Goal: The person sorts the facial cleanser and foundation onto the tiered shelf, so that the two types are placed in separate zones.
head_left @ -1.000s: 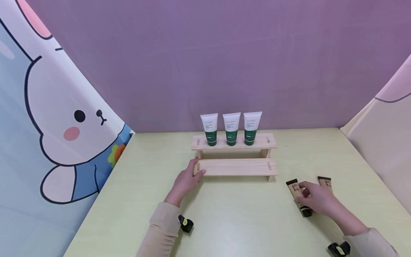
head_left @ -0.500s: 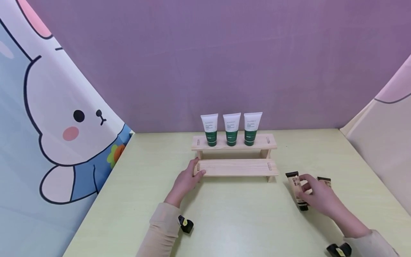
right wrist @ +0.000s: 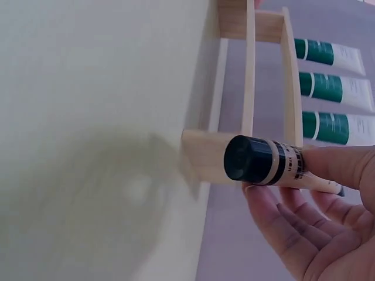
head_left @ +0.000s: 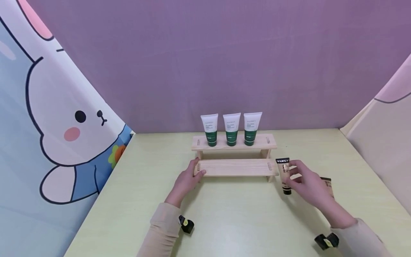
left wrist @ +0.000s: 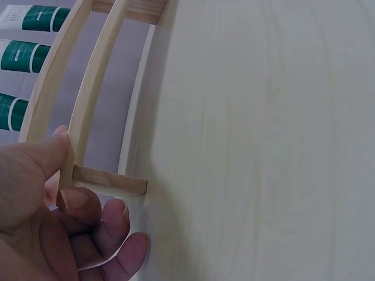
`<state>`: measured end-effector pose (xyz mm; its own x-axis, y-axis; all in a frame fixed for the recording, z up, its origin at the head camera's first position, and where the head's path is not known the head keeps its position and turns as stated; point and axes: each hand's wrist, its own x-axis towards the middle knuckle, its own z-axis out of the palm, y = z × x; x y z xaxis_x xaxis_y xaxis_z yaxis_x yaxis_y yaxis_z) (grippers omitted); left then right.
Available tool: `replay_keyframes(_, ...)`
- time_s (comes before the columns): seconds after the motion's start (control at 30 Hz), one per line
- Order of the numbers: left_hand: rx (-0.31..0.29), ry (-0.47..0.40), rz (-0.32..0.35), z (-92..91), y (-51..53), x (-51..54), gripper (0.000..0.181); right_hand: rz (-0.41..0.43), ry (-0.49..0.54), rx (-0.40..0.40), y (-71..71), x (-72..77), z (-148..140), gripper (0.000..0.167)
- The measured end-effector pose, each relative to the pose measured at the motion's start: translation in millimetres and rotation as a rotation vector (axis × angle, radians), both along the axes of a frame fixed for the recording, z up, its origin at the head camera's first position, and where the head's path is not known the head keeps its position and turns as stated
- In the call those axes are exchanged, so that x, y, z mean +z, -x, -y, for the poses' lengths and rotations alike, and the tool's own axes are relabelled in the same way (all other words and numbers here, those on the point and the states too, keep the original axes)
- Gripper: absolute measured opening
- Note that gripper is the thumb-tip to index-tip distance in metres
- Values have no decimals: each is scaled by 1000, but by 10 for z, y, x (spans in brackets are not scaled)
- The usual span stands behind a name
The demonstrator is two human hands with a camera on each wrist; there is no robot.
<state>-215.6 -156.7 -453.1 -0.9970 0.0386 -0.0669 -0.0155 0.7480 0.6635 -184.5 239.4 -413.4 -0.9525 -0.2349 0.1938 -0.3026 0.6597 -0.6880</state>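
My right hand point(head_left: 308, 184) pinches a beige tube with a black cap point(head_left: 284, 176) between thumb and fingers, off the table and just right of the wooden two-tier rack point(head_left: 237, 167). In the right wrist view the tube's black cap point(right wrist: 249, 159) points down toward the table. My left hand point(head_left: 186, 180) grips the left end of the rack's lower shelf, the thumb on top and fingers beneath, as the left wrist view shows. Three white-and-green tubes point(head_left: 231, 129) stand cap-down in a row on the upper shelf. The lower shelf bears nothing.
A second beige tube point(head_left: 327, 185) lies on the table, partly hidden behind my right hand. The pale table point(head_left: 231, 221) runs back to a purple backdrop point(head_left: 224, 71). A rabbit-printed cloth point(head_left: 74, 107) hangs on the left.
My right hand has lifted the beige tube from the table, turned it more upright and carried it left and forward toward the rack. My left hand has stayed put.
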Motion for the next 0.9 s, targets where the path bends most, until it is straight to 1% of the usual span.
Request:
replay_keyframes(0.23,-1,-1,-4,-1,-4,-13,63,-27,121,44,111,29,279,42)
replay_keyframes(0.37,6,-9,1,-11,-10,6,63,-44,157,63,167,44,458,40)
replay_keyframes(0.47,10,-5,0,-15,-16,18,63,-51,203,78,216,60,594,40)
replay_keyframes(0.6,8,-8,5,-15,-28,32,63,-55,256,95,306,107,781,39)
replay_keyframes(0.73,8,-11,2,-13,-35,40,63,-60,261,122,409,144,997,41)
replay_keyframes(0.9,6,-12,-1,-8,-23,20,63,-42,261,137,496,124,1295,43)
